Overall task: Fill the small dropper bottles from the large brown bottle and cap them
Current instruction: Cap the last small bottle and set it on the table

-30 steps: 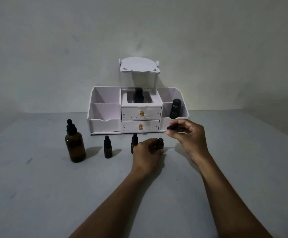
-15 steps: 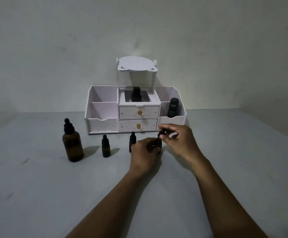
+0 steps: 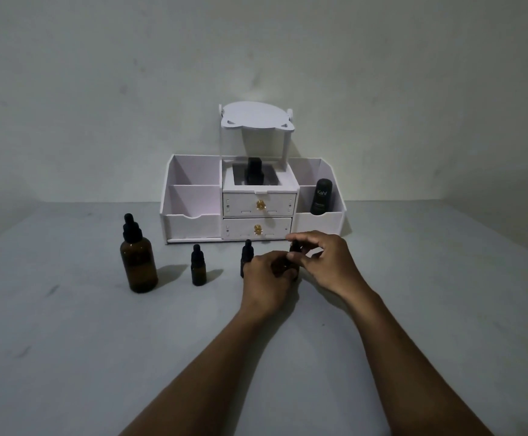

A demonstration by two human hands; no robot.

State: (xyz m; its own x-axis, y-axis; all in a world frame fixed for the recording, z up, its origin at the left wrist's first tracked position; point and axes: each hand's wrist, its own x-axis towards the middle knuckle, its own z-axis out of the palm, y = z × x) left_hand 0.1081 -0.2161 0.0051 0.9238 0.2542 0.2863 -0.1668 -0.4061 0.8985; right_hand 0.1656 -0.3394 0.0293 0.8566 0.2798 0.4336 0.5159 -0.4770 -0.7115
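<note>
At about nine o'clock on the grey desk [image 3: 67, 341] stands the large brown bottle [image 3: 139, 265], upright, dropper cap on. It looks like glass: rigid, smooth, breakable, and probably the heaviest piece here, so it is best taken around the wide body rather than by the narrow rubber top. Just to its right a small dropper bottle [image 3: 198, 269] stands capped and untouched. A second capped small bottle [image 3: 246, 256] sits close against the back of the left hand [image 3: 267, 280], at its ten o'clock.

The left grip is clenched around the third small bottle [image 3: 294, 273], steadying it on the desk; little of it shows. The right hand [image 3: 325, 262], at about three o'clock from it, pinches the dropper cap [image 3: 294, 247] between thumb and forefinger, right over the neck. This bottle is likely light, slick and easy to tip, so holding low on the body while turning the ribbed collar seems wise.

Behind, at twelve o'clock, stands a white organizer [image 3: 253, 206].
</note>
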